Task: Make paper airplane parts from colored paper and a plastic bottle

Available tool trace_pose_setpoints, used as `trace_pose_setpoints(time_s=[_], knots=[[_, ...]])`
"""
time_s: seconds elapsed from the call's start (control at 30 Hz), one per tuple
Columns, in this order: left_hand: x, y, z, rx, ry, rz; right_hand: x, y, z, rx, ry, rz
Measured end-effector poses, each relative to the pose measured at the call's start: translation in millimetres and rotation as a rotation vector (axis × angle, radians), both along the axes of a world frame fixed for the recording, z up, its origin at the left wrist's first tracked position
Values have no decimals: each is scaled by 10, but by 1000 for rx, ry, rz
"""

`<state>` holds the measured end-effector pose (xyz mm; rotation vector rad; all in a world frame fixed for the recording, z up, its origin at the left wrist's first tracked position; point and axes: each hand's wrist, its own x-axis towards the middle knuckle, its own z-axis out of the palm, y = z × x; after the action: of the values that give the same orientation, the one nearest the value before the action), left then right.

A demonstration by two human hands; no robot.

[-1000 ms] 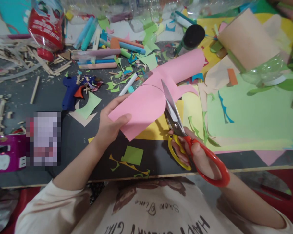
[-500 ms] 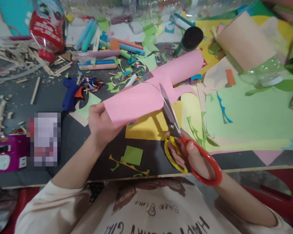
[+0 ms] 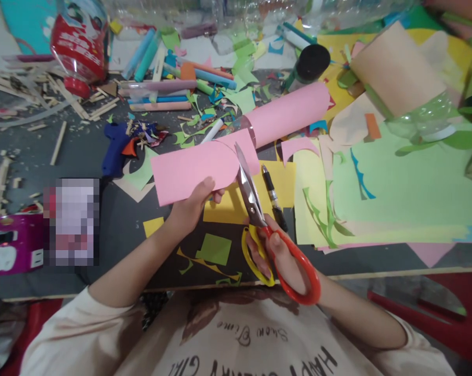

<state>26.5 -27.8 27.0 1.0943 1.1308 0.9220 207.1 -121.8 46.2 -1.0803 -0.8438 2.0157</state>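
Note:
My left hand (image 3: 194, 203) grips the lower edge of a pink sheet of paper (image 3: 192, 169), thumb on top. Its right end has a curved cut beside a strip still lying close to it. In my right hand (image 3: 273, 245) are scissors (image 3: 251, 201) with one red and one yellow handle. Their blades meet the paper at the curved cut, pointing up and away from me. Behind the sheet lies a pink-wrapped cylinder (image 3: 292, 112) with a clear end. A black pen (image 3: 273, 193) rests on yellow paper (image 3: 228, 206) beside the scissors.
Green sheets (image 3: 408, 183) are stacked on the right, near a brown paper-wrapped bottle (image 3: 396, 68). To the left are a blue glue gun (image 3: 114, 149), a blurred-out rectangular device (image 3: 77, 222), and a purple box (image 3: 16, 243). Markers (image 3: 161, 86), wood sticks and paper scraps litter the back.
Both hands, the paper and the scissors have moved left and slightly nearer me. My left hand has shifted its hold to the lower edge. The pen and the cylinder's clear end have come into sight.

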Motion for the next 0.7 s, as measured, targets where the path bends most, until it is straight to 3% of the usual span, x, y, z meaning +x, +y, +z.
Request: trace_pose_setpoints(time_s=[0.13, 0.37, 0.5, 0.7], knots=[[44, 22, 35, -84, 197, -2, 11, -14, -17, -3, 10, 11], [32, -58, 230, -124, 449, -57, 64, 53, 44, 98, -3, 64], [37, -62, 250, -155, 447, -111, 116, 101, 98, 147, -47, 90], [-13, -40, 170, -69, 400, -124, 144, 125, 50, 236, -67, 74]])
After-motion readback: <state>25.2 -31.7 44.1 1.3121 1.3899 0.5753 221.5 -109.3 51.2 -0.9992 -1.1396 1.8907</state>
